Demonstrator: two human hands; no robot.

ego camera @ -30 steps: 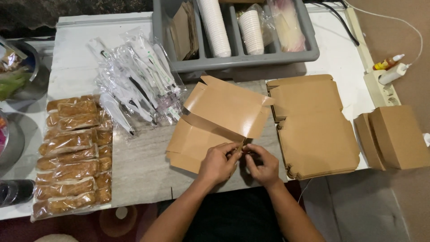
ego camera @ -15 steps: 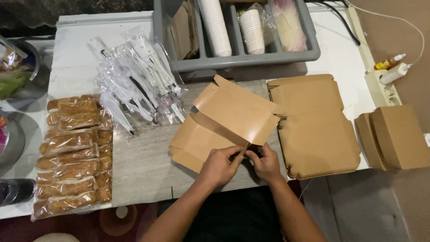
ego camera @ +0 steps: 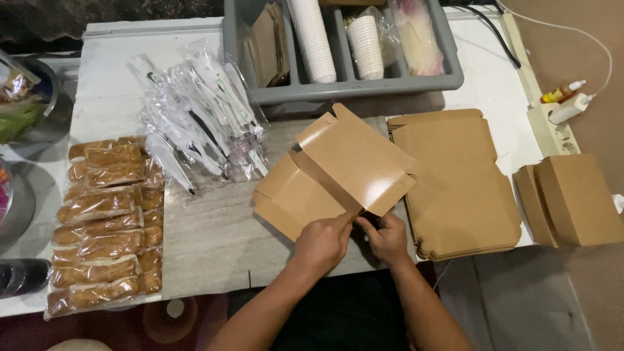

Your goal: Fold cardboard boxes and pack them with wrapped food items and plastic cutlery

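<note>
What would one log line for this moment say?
left hand: gripping cardboard box | right hand: gripping box corner | box: partly folded

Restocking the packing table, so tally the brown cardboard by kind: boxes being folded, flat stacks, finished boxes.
Box being folded, in both hands: 1
Stack of flat box blanks: 1
Finished closed boxes at the right: 2
Total: 4

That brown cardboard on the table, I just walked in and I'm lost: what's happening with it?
A person is folding a flat brown cardboard box blank at the table's near edge. The left hand and right hand pinch its near corner together. A stack of unfolded blanks lies to the right, with finished boxes beyond.
</note>
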